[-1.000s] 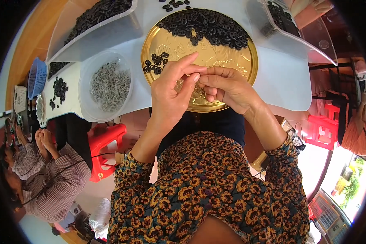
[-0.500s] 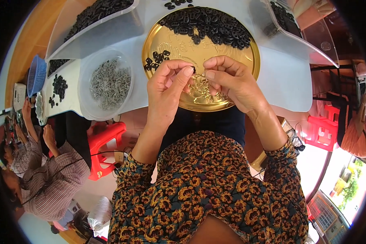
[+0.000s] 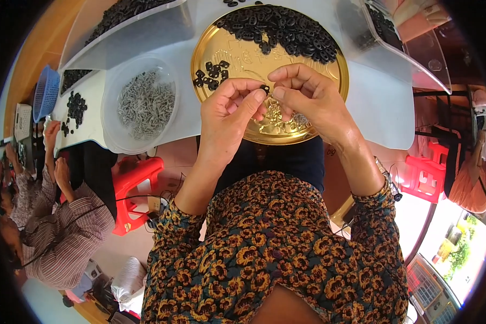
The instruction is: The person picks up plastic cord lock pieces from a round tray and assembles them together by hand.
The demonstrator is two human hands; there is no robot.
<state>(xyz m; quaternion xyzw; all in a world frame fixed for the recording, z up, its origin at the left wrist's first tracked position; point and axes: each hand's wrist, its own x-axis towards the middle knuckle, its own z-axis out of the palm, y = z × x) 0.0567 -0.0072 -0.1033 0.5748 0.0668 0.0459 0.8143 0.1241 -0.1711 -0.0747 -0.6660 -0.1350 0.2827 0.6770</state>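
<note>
The left hand (image 3: 221,119), its fingers clamped on a small black plastic-looking piece (image 3: 265,88), should steady it beside the right hand's (image 3: 323,101) slightly parted fingers.

A person's left hand (image 3: 227,116) pinches a small black piece (image 3: 265,89) between thumb and forefinger, while the right hand (image 3: 310,100) is poised just beside it, thumb and forefinger parted, above a round gold tray (image 3: 335,81). Beyond both hands, a heap of black pieces (image 3: 286,32) lines the tray's far side; a smaller cluster (image 3: 210,74) lies just past the left hand. To that hand's left, a clear plastic bowl (image 3: 109,116) holds small grey pieces (image 3: 146,102). Farther left and nearer the wearer, a person in a striped top (image 3: 73,237) sits near a red stool (image 3: 127,208).
</note>
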